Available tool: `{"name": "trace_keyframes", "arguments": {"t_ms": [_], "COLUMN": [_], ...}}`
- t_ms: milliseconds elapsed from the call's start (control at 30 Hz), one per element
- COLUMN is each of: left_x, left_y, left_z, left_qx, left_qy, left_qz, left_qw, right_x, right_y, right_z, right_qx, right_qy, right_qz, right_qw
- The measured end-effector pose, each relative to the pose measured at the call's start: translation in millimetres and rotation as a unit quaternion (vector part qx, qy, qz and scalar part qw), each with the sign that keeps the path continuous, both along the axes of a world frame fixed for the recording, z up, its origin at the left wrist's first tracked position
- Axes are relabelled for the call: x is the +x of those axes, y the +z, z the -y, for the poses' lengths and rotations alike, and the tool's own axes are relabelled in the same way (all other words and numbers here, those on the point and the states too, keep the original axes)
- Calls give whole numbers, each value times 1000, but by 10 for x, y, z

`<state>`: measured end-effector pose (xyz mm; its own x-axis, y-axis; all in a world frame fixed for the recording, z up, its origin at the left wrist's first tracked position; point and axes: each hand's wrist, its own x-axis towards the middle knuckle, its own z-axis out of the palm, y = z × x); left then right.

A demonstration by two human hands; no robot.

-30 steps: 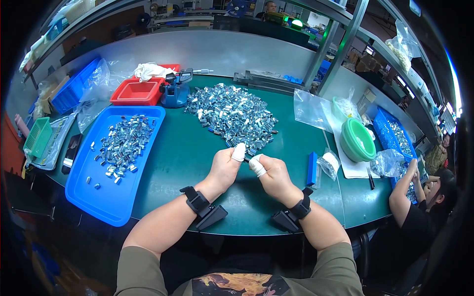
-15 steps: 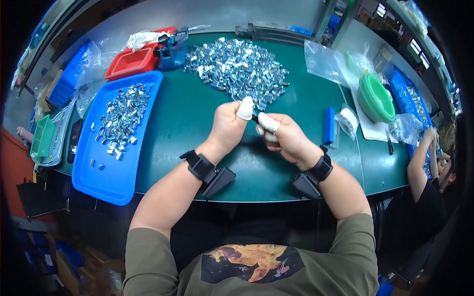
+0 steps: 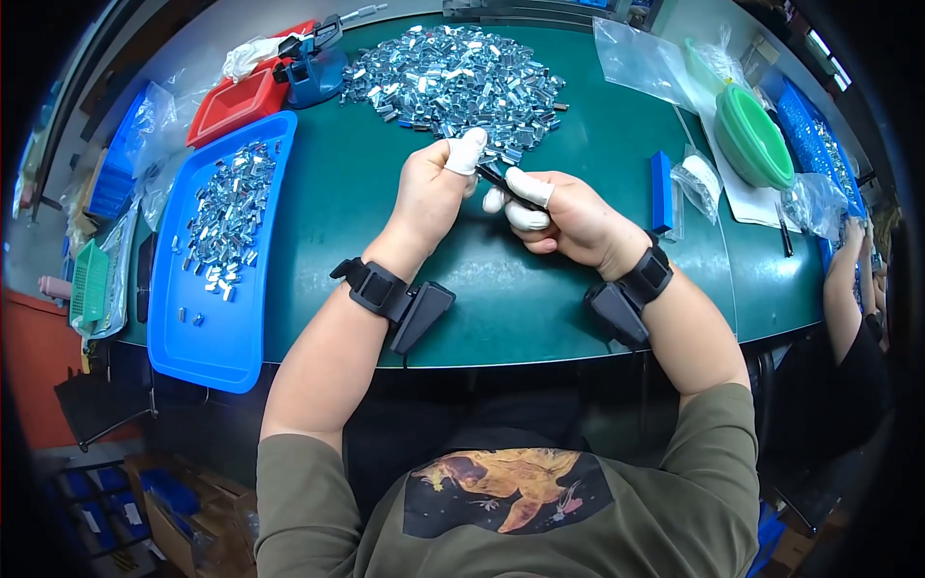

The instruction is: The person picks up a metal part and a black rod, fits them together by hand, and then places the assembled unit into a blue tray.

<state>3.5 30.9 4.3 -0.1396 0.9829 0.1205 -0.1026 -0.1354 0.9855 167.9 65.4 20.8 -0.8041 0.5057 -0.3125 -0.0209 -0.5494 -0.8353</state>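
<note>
The heap of small metal pieces (image 3: 453, 82) lies loose on the green tabletop (image 3: 385, 323), shiny, short and blocky, a few with darker ends; to the left of the heap and nearer the person, a shallow blue tray (image 3: 207, 352) with rounded corners and a raised rim holds a smaller scatter of like pieces (image 3: 231, 207), thickest toward its far half, with two lying apart near its close end; left of the heap, beyond the tray, sits a red plastic bin (image 3: 236, 106), its smooth floor showing, with a crumpled white cloth (image 3: 252, 60) behind it.

Just on the near side of the heap, the left hand (image 3: 431, 188) has its fingers curled and its white-covered thumb pressed down over them; whether a piece is pinched there I cannot tell; beside it, the right hand (image 3: 568, 217), also in white finger covers, closes thumb and fingers around a slim black tool (image 3: 496, 178), whose far end reaches the left thumb.

Right of the heap stand a round green plastic bowl (image 3: 752, 135), its contents unclear, and, farther right, a blue basket (image 3: 796, 120) holding metallic pieces; nearer the heap lie a flat, glossy clear bag (image 3: 636, 63) and a long blue block (image 3: 661, 191).
</note>
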Motion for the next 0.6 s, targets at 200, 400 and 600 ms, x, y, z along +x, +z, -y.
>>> {"name": "trace_keyframes", "arguments": {"t_ms": [200,400,600], "left_x": [-6,-46,-61], "left_y": [68,55,21], "left_z": [29,25,11], "left_qx": [-14,6,1], "left_qy": [-15,-50,-36], "left_qz": [-15,-37,-50], "left_qw": [1000,998,998], "right_x": [20,26,13], "right_y": [-34,3,-48], "right_z": [-27,-30,-32], "right_qx": [-10,-21,-22], "right_qy": [-4,1,4], "right_qz": [-18,-12,-14], "right_qw": [1000,1000,1000]}}
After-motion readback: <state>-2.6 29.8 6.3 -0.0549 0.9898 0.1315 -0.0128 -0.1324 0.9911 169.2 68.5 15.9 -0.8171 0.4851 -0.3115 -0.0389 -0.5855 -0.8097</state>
